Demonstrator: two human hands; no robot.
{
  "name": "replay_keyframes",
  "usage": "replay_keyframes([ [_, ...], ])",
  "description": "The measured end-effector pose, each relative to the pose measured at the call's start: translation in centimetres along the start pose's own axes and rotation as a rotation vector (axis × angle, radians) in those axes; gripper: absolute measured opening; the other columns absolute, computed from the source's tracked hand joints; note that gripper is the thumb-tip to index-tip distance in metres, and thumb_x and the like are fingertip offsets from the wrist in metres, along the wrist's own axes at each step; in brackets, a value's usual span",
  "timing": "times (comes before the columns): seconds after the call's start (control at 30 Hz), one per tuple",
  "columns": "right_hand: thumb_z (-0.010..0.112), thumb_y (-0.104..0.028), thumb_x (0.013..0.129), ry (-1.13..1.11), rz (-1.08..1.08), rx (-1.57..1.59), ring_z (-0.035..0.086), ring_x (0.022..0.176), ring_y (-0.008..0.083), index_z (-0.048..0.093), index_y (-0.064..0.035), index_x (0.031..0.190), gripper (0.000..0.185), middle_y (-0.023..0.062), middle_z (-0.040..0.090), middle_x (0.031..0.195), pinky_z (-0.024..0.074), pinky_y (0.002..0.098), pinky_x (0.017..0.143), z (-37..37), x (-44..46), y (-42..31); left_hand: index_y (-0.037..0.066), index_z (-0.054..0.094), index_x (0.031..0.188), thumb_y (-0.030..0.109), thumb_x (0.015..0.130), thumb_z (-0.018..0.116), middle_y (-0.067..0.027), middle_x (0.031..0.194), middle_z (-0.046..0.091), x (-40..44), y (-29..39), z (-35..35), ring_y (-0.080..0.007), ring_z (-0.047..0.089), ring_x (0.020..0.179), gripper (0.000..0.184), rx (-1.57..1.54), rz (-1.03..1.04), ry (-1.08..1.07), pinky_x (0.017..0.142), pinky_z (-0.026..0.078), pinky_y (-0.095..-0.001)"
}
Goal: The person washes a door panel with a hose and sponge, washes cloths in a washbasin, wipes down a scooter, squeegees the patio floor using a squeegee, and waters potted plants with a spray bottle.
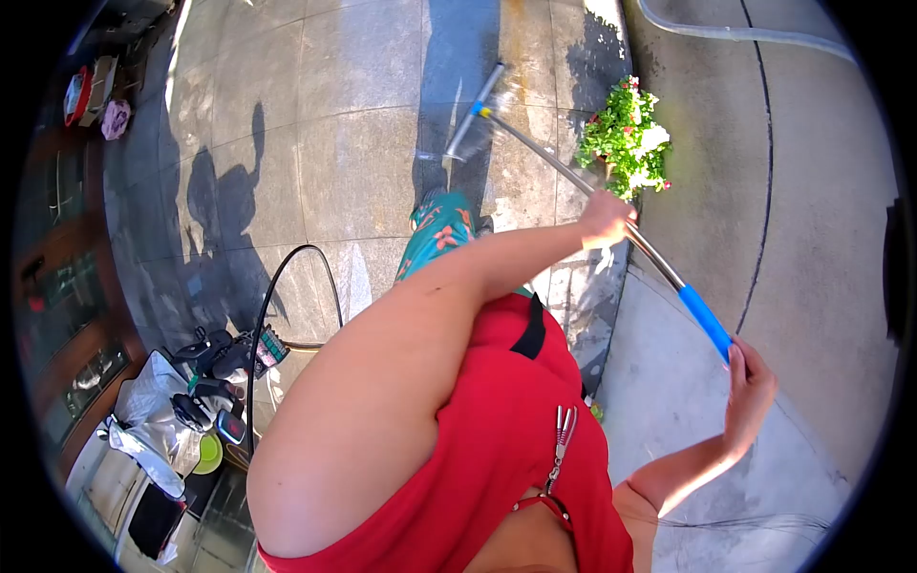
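A long-handled floor squeegee slants across the view, its narrow grey bar with a blue middle (476, 112) down on the paving. My left hand (607, 220) is wrapped round the metal handle (659, 260) about midway along. Farther back, my right hand (751, 385) holds the end of the blue grip (705, 320), its palm partly turned from view. Wet-looking paving and a pale blur surround the squeegee's bar. Below it show my patterned teal trousers (439, 229) and one foot.
A flowering plant (626, 138) grows beside the handle at the right. A pale hose (735, 33) lies at the top right. At the lower left stand a black cable loop (263, 325), a green bowl (208, 453) and assorted items. Shadows fall on the tiled paving (358, 72).
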State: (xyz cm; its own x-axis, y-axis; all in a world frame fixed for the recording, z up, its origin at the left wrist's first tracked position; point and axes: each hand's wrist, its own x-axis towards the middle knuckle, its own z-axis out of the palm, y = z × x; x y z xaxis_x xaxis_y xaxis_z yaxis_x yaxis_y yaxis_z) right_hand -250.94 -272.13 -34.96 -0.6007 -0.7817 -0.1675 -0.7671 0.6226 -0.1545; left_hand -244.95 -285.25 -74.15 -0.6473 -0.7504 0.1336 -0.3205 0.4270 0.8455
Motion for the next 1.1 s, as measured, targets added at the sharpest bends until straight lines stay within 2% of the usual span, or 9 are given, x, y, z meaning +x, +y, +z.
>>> replay_keyframes([
  [0.03,0.063,-0.008,0.089,0.018,0.024,0.004,0.056,0.065,0.0103,0.069,0.0023,0.100,0.017,0.0119,0.067,0.075,0.0468,0.0268,0.060,-1.3,-1.5,0.7,0.019,0.072,0.081,0.021,0.072,0.076,-0.0001,0.075,0.069,0.3,3.2,-0.5,-0.0218,0.067,0.074,0.010,0.015,-0.062,-0.195,0.075,0.049,-0.0370],
  [0.1,0.063,-0.006,0.089,0.051,0.036,0.027,0.056,0.066,0.0104,0.069,0.0031,0.101,0.016,0.0114,0.067,0.077,0.0460,0.0255,0.059,-2.7,-4.1,1.0,0.020,0.071,0.081,0.034,0.073,0.073,-0.0066,0.073,0.067,-0.4,5.7,0.4,-0.0289,0.064,0.082,0.016,-0.119,0.048,-0.202,0.078,0.043,-0.0426],
  [0.3,0.062,0.000,0.088,0.045,0.039,0.094,0.052,0.062,0.0084,0.070,0.0035,0.099,0.014,0.0084,0.064,0.073,0.0400,0.0222,0.054,-4.4,-9.9,-0.1,0.019,0.070,0.083,0.023,0.073,0.071,-0.0042,0.072,0.066,-6.3,7.8,-3.9,-0.0261,0.063,0.079,0.011,-0.061,0.076,-0.308,0.081,0.043,-0.0402],
  [0.4,0.063,-0.002,0.086,-0.124,-0.091,0.169,0.049,0.060,0.0081,0.070,0.0034,0.098,0.015,0.0060,0.062,0.069,0.0373,0.0227,0.052,-0.6,-9.8,-1.6,0.016,0.069,0.084,0.021,0.070,0.071,-0.0091,0.071,0.066,-12.8,2.5,-9.2,-0.0313,0.064,0.070,0.014,0.062,-0.007,-0.202,0.065,0.050,-0.0440],
  [0.53,0.066,-0.007,0.084,-0.376,-0.122,0.405,0.053,0.061,0.0086,0.070,0.0005,0.100,0.018,0.0062,0.063,0.069,0.0413,0.0241,0.054,12.3,-9.0,-8.9,0.013,0.067,0.072,0.022,0.072,0.071,-0.0115,0.068,0.064,-24.3,-9.1,-19.7,-0.0326,0.063,0.072,0.010,0.271,-0.252,-0.085,0.066,0.048,-0.0436],
  [0.63,0.066,-0.024,0.085,-0.423,-0.498,0.383,0.067,0.077,0.0293,0.070,-0.0099,0.099,0.020,0.0119,0.069,0.088,0.0514,0.0361,0.066,22.7,-11.1,-15.7,0.013,0.068,0.073,0.023,0.073,0.070,-0.0110,0.072,0.065,-34.4,-17.5,-27.5,-0.0316,0.064,0.074,0.010,0.510,-0.435,-0.088,0.069,0.049,-0.0431],
  [0.83,0.062,-0.026,0.087,-0.514,-0.809,0.268,0.065,0.070,0.0310,0.067,-0.0154,0.103,0.020,0.0087,0.066,0.080,0.0513,0.0429,0.062,32.6,-16.8,-23.8,0.017,0.071,0.078,0.024,0.074,0.070,-0.0078,0.080,0.067,-46.9,-26.6,-33.3,-0.0280,0.064,0.083,0.009,0.683,-0.677,-0.137,0.072,0.050,-0.0420],
  [1.0,0.063,-0.021,0.088,-0.448,-0.343,0.259,0.066,0.069,0.0287,0.071,-0.0086,0.099,0.018,0.0149,0.069,0.083,0.0500,0.0343,0.063,25.1,-14.8,-17.2,0.017,0.070,0.075,0.020,0.070,0.070,-0.0094,0.071,0.066,-39.6,-19.3,-25.5,-0.0308,0.065,0.071,0.006,0.399,-0.443,-0.023,0.065,0.050,-0.0432],
  [1.1,0.062,-0.013,0.088,-0.273,-0.130,0.115,0.055,0.063,0.0082,0.069,0.0003,0.096,0.016,0.0110,0.064,0.069,0.0451,0.0268,0.059,15.9,-16.0,-12.0,0.016,0.069,0.073,0.016,0.066,0.072,-0.0099,0.069,0.065,-34.4,-12.7,-17.6,-0.0321,0.064,0.067,0.007,0.154,-0.204,0.032,0.061,0.049,-0.0424],
])
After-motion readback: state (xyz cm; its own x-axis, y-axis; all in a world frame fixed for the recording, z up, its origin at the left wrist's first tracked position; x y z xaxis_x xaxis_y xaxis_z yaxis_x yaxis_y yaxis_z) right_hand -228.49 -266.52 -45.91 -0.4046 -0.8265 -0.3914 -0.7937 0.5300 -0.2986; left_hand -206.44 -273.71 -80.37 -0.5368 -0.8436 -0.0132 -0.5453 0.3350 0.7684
